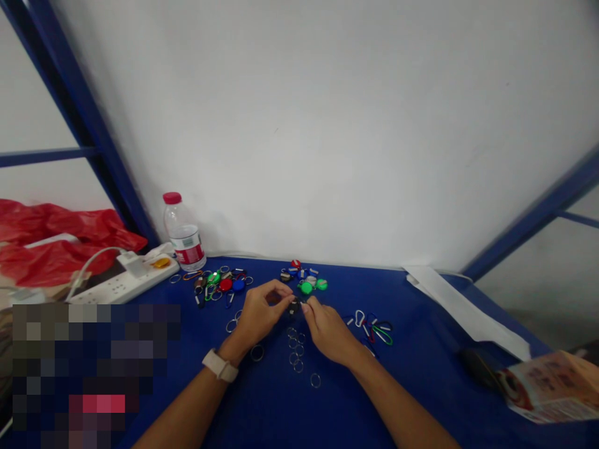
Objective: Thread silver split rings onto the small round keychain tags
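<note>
A small black badge reel [293, 307] is between my hands above the blue table. My left hand [259, 310], with a pale watch band on its wrist, pinches the reel between thumb and fingertips. On the reel's right side, my right hand [329, 327] has thumb and finger pressed together on a tiny pale bit too small to name. Below lie several loose split rings [298, 349]. Just behind the hands is a pile of round reels, including a green reel [306, 288]. Several small carabiners [382, 335] lie right of my right hand.
Assembled reels with carabiners and rings, among them a red reel [225, 285], lie at the left. A bottle [188, 246] and a power strip [110, 288] stand beyond them. White paper strips [472, 312] and a printed box [555, 386] are at the right. A white wall [327, 137] closes the back.
</note>
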Demonstrator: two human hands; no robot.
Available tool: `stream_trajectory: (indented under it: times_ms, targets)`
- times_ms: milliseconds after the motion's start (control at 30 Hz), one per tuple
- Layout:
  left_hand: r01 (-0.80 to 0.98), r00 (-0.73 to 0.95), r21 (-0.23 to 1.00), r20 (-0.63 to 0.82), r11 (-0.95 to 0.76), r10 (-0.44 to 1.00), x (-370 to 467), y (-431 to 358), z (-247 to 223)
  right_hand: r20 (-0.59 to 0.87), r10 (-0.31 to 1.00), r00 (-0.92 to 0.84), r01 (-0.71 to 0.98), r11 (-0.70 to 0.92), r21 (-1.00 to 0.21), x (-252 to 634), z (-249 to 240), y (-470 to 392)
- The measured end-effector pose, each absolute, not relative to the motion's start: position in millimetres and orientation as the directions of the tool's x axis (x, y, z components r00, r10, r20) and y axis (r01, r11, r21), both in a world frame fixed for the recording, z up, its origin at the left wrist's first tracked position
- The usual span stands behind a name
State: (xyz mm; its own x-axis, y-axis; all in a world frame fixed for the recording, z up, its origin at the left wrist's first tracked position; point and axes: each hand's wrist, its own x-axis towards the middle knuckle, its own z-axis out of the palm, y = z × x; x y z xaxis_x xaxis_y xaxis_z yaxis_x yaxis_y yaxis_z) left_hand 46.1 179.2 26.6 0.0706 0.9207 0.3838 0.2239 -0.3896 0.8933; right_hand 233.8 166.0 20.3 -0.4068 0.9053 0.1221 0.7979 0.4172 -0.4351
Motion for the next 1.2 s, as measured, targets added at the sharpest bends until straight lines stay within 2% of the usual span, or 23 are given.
stream_trajectory:
  times_ms: [300,600,867,1033,1200]
  targets:
    - [0.31,0.061,0.865,0.396,-0.395,0.916,43.8,178.5,30.3,0.186,0.895,-0.405,0.737,0.439,-0.514,238.4,16.2,168.8]
    - [0.371,0.302,0.78,0.411,-0.503,0.86,44.8,173.3,27.9,0.202,0.884,-0.422,0.7,0.459,-0.547,238.1,16.4,168.2]
    - [0.323,0.409,0.817,0.335,-0.478,0.849,45.5,170.9,29.8,0.245,0.833,-0.496,0.639,0.541,-0.546,238.3,18.5,164.7]
    - [0.323,0.327,0.817,0.378,-0.478,0.866,44.2,175.3,29.6,0.245,0.845,-0.476,0.674,0.529,-0.516,238.6,17.3,167.1]
    - [0.333,0.254,0.819,0.4,-0.468,0.881,42.7,178.0,29.1,0.299,0.877,-0.376,0.726,0.479,-0.494,240.7,14.4,172.4]
